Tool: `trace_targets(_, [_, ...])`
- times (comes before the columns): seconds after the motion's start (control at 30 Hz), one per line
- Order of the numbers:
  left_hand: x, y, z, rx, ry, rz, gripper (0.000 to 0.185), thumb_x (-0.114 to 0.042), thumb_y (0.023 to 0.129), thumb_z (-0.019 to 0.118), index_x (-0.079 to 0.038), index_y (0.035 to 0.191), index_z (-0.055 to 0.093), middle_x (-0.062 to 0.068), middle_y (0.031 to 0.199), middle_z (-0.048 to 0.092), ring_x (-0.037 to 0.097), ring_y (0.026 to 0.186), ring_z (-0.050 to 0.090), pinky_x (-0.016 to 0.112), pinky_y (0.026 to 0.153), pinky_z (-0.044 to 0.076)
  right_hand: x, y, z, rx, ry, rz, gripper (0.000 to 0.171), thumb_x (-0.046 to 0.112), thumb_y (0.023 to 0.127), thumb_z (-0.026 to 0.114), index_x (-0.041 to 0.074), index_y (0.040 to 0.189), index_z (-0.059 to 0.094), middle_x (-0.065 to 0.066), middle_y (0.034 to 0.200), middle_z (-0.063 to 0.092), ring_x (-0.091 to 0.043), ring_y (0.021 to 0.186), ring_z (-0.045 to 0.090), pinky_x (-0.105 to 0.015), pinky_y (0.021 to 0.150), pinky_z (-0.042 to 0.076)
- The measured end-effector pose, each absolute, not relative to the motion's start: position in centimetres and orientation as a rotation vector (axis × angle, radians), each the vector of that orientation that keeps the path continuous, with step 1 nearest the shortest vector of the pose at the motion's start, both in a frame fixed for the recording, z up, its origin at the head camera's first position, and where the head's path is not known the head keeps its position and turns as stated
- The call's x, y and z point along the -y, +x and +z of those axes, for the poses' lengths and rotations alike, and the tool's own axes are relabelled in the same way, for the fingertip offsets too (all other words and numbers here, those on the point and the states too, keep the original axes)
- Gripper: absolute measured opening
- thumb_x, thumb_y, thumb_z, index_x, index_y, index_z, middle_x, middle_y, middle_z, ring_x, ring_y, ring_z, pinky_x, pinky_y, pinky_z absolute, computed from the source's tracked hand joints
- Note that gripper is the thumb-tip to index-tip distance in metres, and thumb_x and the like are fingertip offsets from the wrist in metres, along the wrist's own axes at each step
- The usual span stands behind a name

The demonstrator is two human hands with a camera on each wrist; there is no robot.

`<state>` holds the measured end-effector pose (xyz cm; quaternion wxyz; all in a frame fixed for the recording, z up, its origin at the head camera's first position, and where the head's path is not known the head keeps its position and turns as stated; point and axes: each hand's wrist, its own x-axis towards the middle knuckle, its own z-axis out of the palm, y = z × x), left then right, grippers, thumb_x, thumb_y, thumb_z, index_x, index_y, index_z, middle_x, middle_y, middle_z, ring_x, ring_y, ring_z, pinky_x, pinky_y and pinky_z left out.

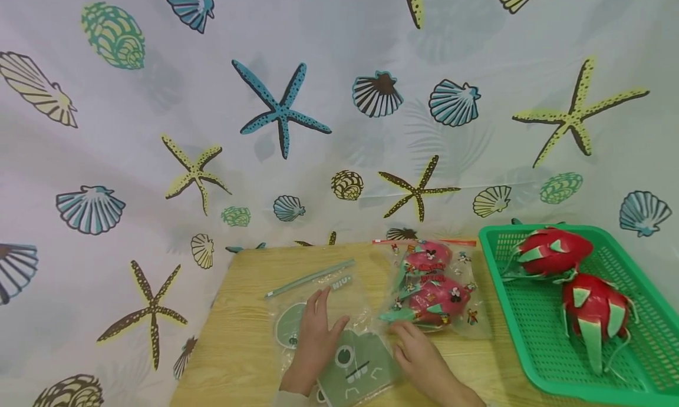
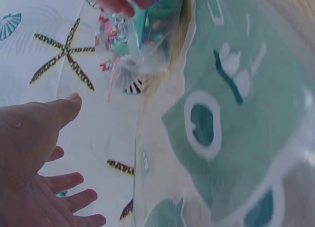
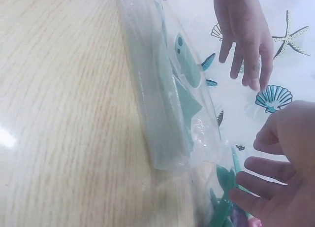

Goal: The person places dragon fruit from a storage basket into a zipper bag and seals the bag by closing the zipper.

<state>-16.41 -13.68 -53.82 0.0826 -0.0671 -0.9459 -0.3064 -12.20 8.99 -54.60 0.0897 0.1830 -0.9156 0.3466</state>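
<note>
A clear zip bag (image 1: pixel 366 366) printed with green one-eyed monster faces lies on the table with its green zip strip (image 1: pixel 310 278) towards the back. Over its left part is my left hand (image 1: pixel 313 342), fingers extended and thumb apart, gripping nothing. My right hand (image 1: pixel 424 360) hovers by the bag's right side, fingers loosely bent with nothing in them, as the right wrist view also suggests. Just beyond it lies a second zip bag (image 1: pixel 480 301) with cartoon prints and a red zip strip. Pinkish-red dragon fruits (image 1: pixel 435 298) with green tips show inside that one.
A green plastic basket (image 1: pixel 511 330) stands on the right, holding two red dragon fruits (image 1: pixel 594 307) with pale green scales. The wooden table (image 1: pixel 228 348) ends at a white curtain (image 1: pixel 339 53) printed with shells and starfish, behind and to the left.
</note>
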Motion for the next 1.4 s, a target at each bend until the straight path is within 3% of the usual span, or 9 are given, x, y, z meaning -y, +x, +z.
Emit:
trace_targets(0.37, [18.8, -15.3, -55.0, 2.832, 0.201, -0.986, 0.068, -0.026, 0.092, 0.070, -0.008, 0.149, 0.037, 0.024, 0.148, 0.039, 0.046, 0.135, 0.040, 0.061, 0.108, 0.041, -8.6, -11.9, -55.8, 2.833, 0.627, 1.071, 0.024, 0.003, 0.090, 0.065, -0.001, 0.113, 0.064, -0.016, 0.125, 0.062, -0.033, 0.117, 0.061, -0.049, 0.097, 0.052])
trace_targets(0.73, [21.7, -14.1, -55.9, 2.849, 0.543, -1.012, 0.071, -0.029, 0.094, 0.065, -0.001, 0.149, 0.032, 0.031, 0.145, 0.035, 0.052, 0.130, 0.040, 0.065, 0.103, 0.042, -8.7, -11.8, -56.5, 2.933, 0.633, 1.145, 0.024, 0.002, 0.089, 0.065, -0.003, 0.113, 0.064, -0.021, 0.123, 0.062, -0.040, 0.116, 0.060, -0.054, 0.096, 0.050])
trace_targets(0.97, [22.1, -13.8, -56.6, 2.889, 0.589, -1.099, 0.072, -0.029, 0.096, 0.061, 0.007, 0.148, 0.027, 0.040, 0.142, 0.034, 0.059, 0.128, 0.038, 0.066, 0.105, 0.039, -8.8, -11.5, -56.6, 2.962, 0.644, 1.250, 0.027, 0.002, 0.090, 0.064, -0.004, 0.116, 0.063, -0.022, 0.124, 0.061, -0.043, 0.117, 0.059, -0.056, 0.095, 0.050])
trace_targets(1.2, [22.5, -14.1, -57.0, 2.849, 0.644, -1.256, 0.072, -0.026, 0.097, 0.058, 0.011, 0.148, 0.023, 0.042, 0.139, 0.040, 0.058, 0.130, 0.040, 0.066, 0.106, 0.038, -8.7, -11.5, -56.4, 2.981, 0.599, 1.360, 0.029, 0.002, 0.091, 0.062, -0.006, 0.118, 0.061, -0.027, 0.128, 0.058, -0.048, 0.121, 0.055, -0.061, 0.098, 0.047])
trace_targets(1.4, [23.6, -13.7, -57.0, 2.775, 0.658, -1.408, 0.069, -0.026, 0.100, 0.053, 0.015, 0.147, 0.023, 0.040, 0.135, 0.048, 0.053, 0.122, 0.053, 0.057, 0.098, 0.051, -8.7, -11.6, -56.4, 2.957, 0.531, 1.459, 0.028, 0.000, 0.090, 0.062, -0.006, 0.117, 0.062, -0.030, 0.130, 0.055, -0.052, 0.123, 0.051, -0.064, 0.099, 0.045])
